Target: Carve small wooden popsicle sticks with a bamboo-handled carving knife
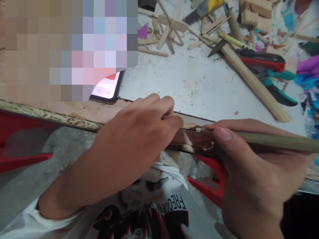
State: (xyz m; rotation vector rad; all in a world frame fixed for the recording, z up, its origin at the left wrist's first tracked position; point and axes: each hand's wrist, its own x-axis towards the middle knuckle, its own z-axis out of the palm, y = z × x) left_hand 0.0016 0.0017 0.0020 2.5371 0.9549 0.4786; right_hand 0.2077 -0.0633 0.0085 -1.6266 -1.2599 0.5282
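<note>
Two hands at the surface (179,83)'s near edge: our right hand (256,159) has its fingers wrapped round a wooden stick (276,141), tip near a wood sliver (190,125); our left hand (144,129)'s fingers curl beside it, we can't tell whether gripping. Hammer (251,76) beyond.

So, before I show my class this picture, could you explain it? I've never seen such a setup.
There is no machine here: these are a person's own bare hands, seen from one camera worn on the head, looking forward and down. The right hand holds a slim brownish rod, its tip pointing towards the left hand. That hand is curled at the table's edge; whether it grips anything is hidden. On the white tabletop lie a hammer, teal-handled pliers, a red-and-black tool and scattered wooden sticks. A pixelated block partly hides a phone.
</note>
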